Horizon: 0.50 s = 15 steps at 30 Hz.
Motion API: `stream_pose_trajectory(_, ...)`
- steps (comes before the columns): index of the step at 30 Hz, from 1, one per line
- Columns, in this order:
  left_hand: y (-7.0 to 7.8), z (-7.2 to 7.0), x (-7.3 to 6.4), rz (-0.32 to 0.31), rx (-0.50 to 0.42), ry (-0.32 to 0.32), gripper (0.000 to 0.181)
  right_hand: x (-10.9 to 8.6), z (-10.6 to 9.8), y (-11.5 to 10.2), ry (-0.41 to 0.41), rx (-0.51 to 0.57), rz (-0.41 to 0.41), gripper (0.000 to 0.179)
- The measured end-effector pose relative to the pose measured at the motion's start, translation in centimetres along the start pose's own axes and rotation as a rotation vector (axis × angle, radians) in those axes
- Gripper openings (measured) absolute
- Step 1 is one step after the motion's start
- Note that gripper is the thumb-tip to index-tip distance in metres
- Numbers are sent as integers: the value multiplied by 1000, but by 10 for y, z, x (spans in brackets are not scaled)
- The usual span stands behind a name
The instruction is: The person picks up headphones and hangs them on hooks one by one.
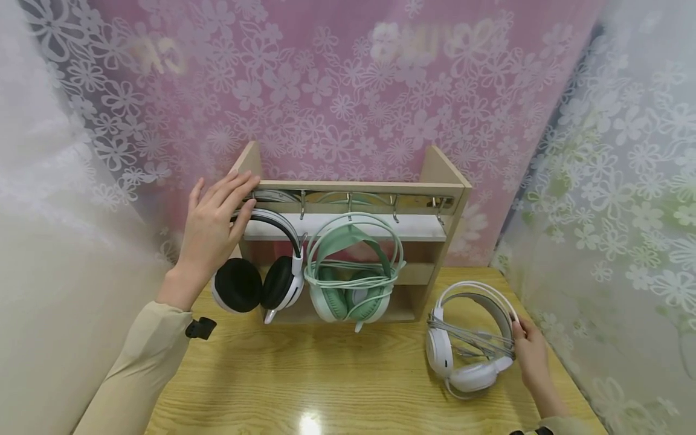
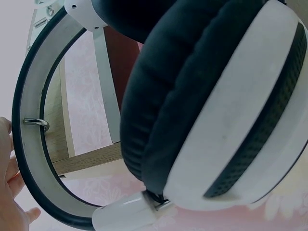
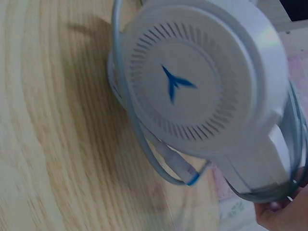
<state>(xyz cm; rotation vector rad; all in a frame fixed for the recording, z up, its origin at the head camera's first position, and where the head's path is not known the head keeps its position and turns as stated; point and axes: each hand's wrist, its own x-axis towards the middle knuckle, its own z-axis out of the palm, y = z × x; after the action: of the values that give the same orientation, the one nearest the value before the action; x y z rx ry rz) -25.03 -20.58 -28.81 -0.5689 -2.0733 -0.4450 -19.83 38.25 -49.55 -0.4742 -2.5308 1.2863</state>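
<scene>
Black-and-white headphones [image 1: 284, 283] hang at the shelf's left end; in the left wrist view a metal hook [image 2: 36, 122] sits under their headband. My left hand [image 1: 209, 226] rests at the shelf's top left corner, fingers extended over the edge, thumb by this headband. At the lower right my right hand [image 1: 531, 356] grips the headband side of white headphones [image 1: 439, 347], with a grey cable wound across them. Their round ear cup [image 3: 183, 82] bears a blue mark in the right wrist view. Mint green headphones [image 1: 353, 290], wrapped in their own cord, hang mid-shelf.
The wooden shelf unit [image 1: 454, 172] carries a metal rail with several hooks, including one hook [image 1: 395, 208] right of the green headphones. It stands on a wood-grain table [image 1: 261, 374]. Flower-patterned curtains [image 1: 337, 109] close in the back and right side.
</scene>
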Motion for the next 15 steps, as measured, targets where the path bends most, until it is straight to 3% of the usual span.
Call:
stream_pose_trajectory(6,0,2,0,4,-4,-1,42,-3,13,-1,154,67,-30,47)
stream_pose_trajectory(10,0,3,0,5,-5,0,42,-3,15,-4,176,164,-43,45)
stream_pose_trajectory(12,-1,2,0,5,-6,4,42,-2,15,-5,129,261,-70,43)
stream_pose_trajectory(15,-1,1,0,4,-8,10,41,0,13,-6,-22,488,-146,30)
